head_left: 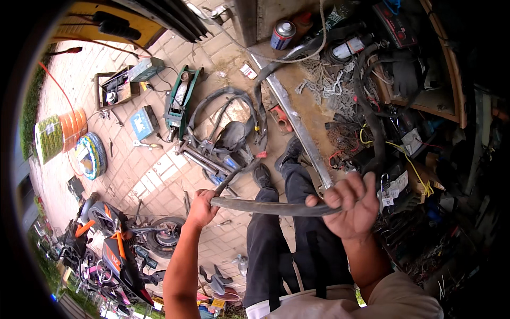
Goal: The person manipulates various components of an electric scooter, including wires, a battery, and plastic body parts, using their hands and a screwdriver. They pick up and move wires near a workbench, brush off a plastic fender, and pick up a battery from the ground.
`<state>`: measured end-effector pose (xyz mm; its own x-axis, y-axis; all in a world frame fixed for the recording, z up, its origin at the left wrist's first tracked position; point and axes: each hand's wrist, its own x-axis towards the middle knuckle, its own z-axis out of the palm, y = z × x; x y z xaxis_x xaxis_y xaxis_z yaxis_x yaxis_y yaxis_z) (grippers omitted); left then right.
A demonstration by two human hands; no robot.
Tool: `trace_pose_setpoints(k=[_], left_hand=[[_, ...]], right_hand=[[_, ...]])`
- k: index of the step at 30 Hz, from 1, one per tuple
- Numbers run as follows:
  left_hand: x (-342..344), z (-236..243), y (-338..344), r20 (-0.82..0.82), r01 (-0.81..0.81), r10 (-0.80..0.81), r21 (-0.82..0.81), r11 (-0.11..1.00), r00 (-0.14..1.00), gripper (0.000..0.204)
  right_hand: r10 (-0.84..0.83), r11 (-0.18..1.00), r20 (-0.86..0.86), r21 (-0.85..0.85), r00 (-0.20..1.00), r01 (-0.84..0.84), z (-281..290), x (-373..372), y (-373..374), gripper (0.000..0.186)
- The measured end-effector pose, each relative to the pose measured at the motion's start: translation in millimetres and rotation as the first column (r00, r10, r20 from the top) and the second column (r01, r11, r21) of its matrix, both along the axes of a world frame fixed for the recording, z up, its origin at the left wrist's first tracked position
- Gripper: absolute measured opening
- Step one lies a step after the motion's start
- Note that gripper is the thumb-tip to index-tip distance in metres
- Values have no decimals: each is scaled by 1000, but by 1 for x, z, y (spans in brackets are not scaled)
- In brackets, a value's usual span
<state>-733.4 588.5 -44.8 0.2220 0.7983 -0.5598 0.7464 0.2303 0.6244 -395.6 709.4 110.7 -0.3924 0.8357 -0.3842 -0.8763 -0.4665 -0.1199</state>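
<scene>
Fingers (197, 208) of a person's left hand (202, 207) clench a black rubber tube (271, 206) above dark trousers (271, 250), while those of the right hand (353, 204) curl loosely on its other end; the matte, flattened length bows slightly between them and doubles back at the left fist toward a heap on the ground. Pale rectangular brick paving (159, 194) spreads beneath, with an orange-and-black motorcycle (114, 244) at lower left. At upper right, a wood-framed tray (452, 64) contains what looks like a dark glove (406, 80), beside a tangle of curled grey strands (334, 82) behind a straight metal edging (295, 109). Near the paving's far side, a long green metal jack (172, 109) lies between an open box (99, 87) crowded with dark tools and looping, smooth black tubing (212, 97). Just below the open box sits a closed blue box (143, 123), its contents hidden. Smaller still, a cylindrical spray can (283, 35) stands near the top, a ratchet-like metal tool (146, 144) lies by the blue box, and a little white-and-red packet (248, 70) rests on the bricks.
</scene>
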Motion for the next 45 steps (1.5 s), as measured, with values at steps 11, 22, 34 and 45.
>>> trace_pose_setpoints(k=[11, 22, 34, 45], left_hand=[[-59, 380, 9, -173, -104, 220, 507, 856, 960, 20], [-36, 252, 32, -142, -227, 249, 156, 961, 958, 18], [159, 291, 38, 317, 175, -283, 328, 928, 905, 37], [21, 57, -27, 157, 77, -82, 36, 996, 984, 32]], right_hand=[[-2, 998, -191, -57, 982, -9, 23, -31, -2, 32], [-243, 961, 0, 133, 970, 241, -15, 73, 13, 38], [-255, 798, 768, 510, 587, -321, -14, -128, -143, 10], [184, 884, 18, 433, 983, -174, 138, -61, -69, 39]])
